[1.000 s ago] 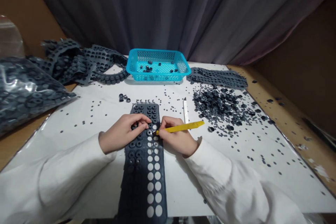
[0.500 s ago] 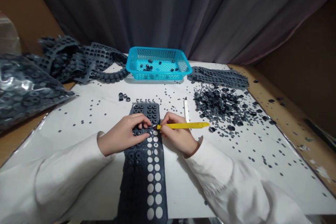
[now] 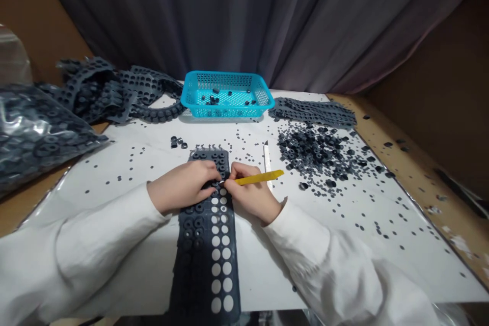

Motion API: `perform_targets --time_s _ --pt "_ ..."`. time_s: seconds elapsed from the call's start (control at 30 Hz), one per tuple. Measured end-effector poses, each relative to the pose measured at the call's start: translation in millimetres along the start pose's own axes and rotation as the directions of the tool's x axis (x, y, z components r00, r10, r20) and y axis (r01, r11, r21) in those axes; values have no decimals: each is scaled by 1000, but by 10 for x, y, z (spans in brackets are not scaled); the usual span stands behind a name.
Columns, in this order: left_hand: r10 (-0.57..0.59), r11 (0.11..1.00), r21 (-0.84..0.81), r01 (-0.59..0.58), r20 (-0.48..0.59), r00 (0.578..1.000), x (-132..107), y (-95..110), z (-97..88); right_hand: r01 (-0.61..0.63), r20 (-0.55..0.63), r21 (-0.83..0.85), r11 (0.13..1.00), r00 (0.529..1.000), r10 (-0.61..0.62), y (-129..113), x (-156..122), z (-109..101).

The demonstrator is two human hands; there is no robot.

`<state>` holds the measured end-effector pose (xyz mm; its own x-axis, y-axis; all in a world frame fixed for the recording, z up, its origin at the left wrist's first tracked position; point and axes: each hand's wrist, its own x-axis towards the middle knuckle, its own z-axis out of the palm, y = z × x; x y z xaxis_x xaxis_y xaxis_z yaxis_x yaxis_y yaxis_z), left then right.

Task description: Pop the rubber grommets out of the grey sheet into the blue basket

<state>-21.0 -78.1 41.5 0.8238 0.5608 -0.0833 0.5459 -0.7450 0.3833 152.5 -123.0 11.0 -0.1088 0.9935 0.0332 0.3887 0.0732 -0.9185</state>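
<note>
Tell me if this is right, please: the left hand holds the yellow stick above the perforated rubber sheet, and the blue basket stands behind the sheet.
Not quite: the head view shows the yellow stick in the right hand, not the left. So: the right hand holds the yellow stick above the perforated rubber sheet, and the blue basket stands behind the sheet.

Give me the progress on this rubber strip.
Done: the two right-hand columns of holes in the dark rubber strip show white from the hands down. In hand: the right hand holds a yellow tool, its tip beside the left hand on the strip. Left: dark rings sit in the left columns and the top end.
</note>
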Motion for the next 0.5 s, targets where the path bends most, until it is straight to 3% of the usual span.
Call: perform_targets --time_s 0.07,0.17,0.3,0.4,0.5 --pt "33 989 138 -44 81 996 42 20 -42 -21 8 35 999 1000 21 13 6 -3" --pt "158 922 331 -198 145 977 63 1 -51 -49 15 80 996 999 48 43 13 -4" --pt "350 833 417 -365 114 930 44 -107 20 -57 16 103 993 998 55 63 15 -2" --pt "349 847 405 -345 66 935 33 -174 84 -61 6 91 994 998 60 57 15 0" --pt "275 934 239 -266 -5 961 16 -219 101 -71 -7 86 994 997 72 40 17 5"
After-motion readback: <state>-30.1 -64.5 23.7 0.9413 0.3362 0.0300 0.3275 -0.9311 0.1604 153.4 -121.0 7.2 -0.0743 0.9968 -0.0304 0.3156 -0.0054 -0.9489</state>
